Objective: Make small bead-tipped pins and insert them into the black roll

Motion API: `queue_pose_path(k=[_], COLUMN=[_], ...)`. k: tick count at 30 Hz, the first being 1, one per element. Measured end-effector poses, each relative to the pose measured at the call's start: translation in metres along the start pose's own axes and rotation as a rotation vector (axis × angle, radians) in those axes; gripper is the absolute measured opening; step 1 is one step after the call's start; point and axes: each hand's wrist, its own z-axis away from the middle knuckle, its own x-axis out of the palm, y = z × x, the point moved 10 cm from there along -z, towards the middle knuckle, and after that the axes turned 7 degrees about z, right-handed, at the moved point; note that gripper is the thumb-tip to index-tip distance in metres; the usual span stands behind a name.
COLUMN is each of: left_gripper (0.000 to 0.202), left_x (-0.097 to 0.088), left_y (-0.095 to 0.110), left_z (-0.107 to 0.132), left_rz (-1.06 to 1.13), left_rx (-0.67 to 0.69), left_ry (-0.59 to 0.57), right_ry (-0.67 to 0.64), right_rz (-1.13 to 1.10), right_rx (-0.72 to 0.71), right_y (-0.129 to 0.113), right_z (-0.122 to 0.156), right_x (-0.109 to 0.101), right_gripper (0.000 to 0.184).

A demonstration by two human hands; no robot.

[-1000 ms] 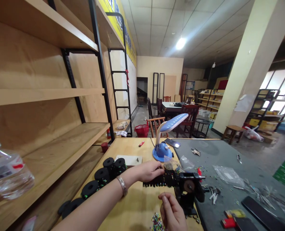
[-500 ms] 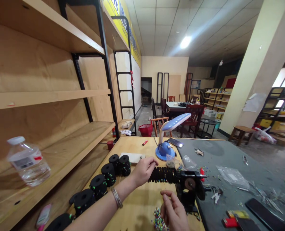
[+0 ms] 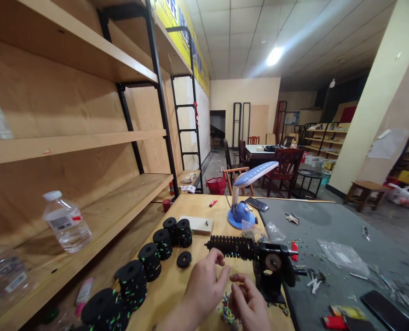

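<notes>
A row of black discs (image 3: 232, 247) sits on the horizontal spindle of a small black hand-crank machine (image 3: 271, 271), with tiny coloured bits along its underside. Just below the left end of these discs is my left hand (image 3: 204, 282), its thumb and forefinger apart and nothing visible between them. My right hand (image 3: 250, 303) is beside it, with thumb and fingertips drawn together; whatever they hold is too small to make out. Small multicoloured beads (image 3: 227, 309) lie heaped on the table, partly hidden by my right hand.
Several black spools (image 3: 132, 282) with coloured bits line the table's left side, near a loose black disc (image 3: 184, 259). Behind the machine stands a blue desk lamp (image 3: 240, 215). Pliers-like tools (image 3: 315, 279), plastic bags and a phone (image 3: 385, 309) lie on the grey mat.
My left hand has drawn back and down from the left end of the discs, uncovering the spindle tip and the loose disc. My right hand stays nearly in place. The view has turned slightly left.
</notes>
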Motion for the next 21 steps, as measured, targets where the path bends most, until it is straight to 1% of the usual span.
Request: queue_pose_path(k=[3,4,6,7,9,11,13,15,17,19,21], left_gripper=[0.038,0.042,0.047,0.048,0.049,0.049,0.046,0.043,0.043,0.044,0.044], left_x=[0.036,0.043,0.054,0.057,0.059,0.052,0.039,0.023,0.011,0.003,-0.002], left_y=[-0.032,-0.039,-0.046,-0.046,-0.044,-0.039,-0.033,-0.026,-0.02,-0.018,-0.02], left_z=[0.007,0.007,0.006,0.005,0.003,0.003,0.001,-0.002,-0.004,-0.004,0.001], left_rz=[0.115,0.204,0.445,0.57,0.783,0.919,0.99,1.014,1.016,1.011,0.995], left_rx=[-0.196,-0.227,-0.245,-0.237,-0.216,-0.189,-0.161,-0.136,-0.137,-0.156,-0.177], left_ry=[-0.071,-0.044,0.031,0.072,0.115,0.142,0.174,0.196,0.191,0.19,0.191], right_ry=[-0.006,-0.007,-0.006,-0.003,0.005,0.011,0.011,0.007,-0.003,-0.018,-0.033], right_rz=[0.02,0.026,0.038,0.044,0.052,0.052,0.046,0.038,0.028,0.015,0.0], right_rx=[-0.032,-0.041,-0.044,-0.037,-0.012,0.011,0.025,0.031,0.034,0.035,0.042], right_y=[0.0,0.0,0.001,0.003,0.006,0.009,0.011,0.014,0.017,0.021,0.024], right_z=[0.0,-0.001,-0.001,-0.001,-0.002,-0.003,-0.004,-0.005,-0.004,-0.003,-0.001], right_x=[-0.004,-0.005,-0.008,-0.009,-0.013,-0.017,-0.019,-0.018,-0.014,-0.009,-0.005], right_gripper=[0.049,0.05,0.051,0.052,0.053,0.053,0.053,0.052,0.051,0.051,0.052])
